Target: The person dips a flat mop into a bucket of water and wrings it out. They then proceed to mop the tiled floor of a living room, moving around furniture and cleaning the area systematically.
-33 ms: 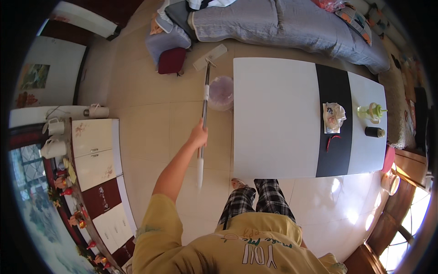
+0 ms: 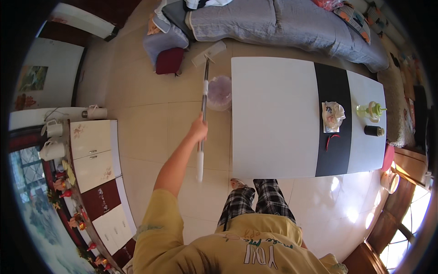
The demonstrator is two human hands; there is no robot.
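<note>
My left hand [image 2: 198,128] is closed round the metal pole of a flat mop [image 2: 204,106], below the pole's middle. The arm reaches forward on the left side. At the far end, the wide pale mop head [image 2: 209,54] lies on the tiled floor near the sofa. The white grip end of the pole points back toward me. A translucent purplish bin [image 2: 220,93] stands just right of the pole, against the white table. My right hand does not show; only my left arm comes into view.
A long white table [image 2: 273,118] with a black band fills the right, bearing a tissue pack [image 2: 333,116], a green-lidded jug [image 2: 372,110] and a dark jar [image 2: 374,131]. A grey sofa [image 2: 255,23] and dark red stool [image 2: 169,61] stand beyond. Cabinets [image 2: 93,155] line the left.
The mop and my left hand have slid slightly forward, away from me. My hand keeps its hold on the pole.
</note>
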